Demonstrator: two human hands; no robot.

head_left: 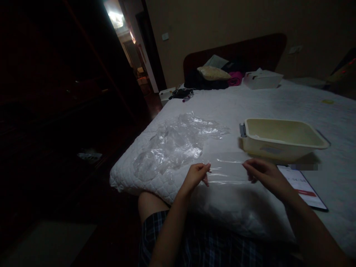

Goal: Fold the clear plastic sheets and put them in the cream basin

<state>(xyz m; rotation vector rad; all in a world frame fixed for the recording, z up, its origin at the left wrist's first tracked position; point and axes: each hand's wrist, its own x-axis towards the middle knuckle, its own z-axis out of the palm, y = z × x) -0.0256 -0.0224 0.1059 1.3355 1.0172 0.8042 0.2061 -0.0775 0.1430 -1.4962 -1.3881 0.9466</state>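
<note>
A clear plastic bag (226, 173) is stretched flat between my two hands, above the near edge of the bed. My left hand (197, 174) pinches its left side between thumb and fingers. On the other side, my right hand (257, 170) grips the right edge with closed fingers. Just beyond and to the left lies a loose heap of crumpled clear plastic bags (178, 141). A cream plastic bin (278, 148) with a grey handle clip stands past my right hand. Whether anything is inside the held bag cannot be made out.
A phone (303, 187) with a lit screen lies on the white quilted bed (339, 178), beside my right forearm. Farther back are a white box (263, 79), a yellowish cushion (213, 73) and dark and pink cloth. The dark floor lies left of the bed.
</note>
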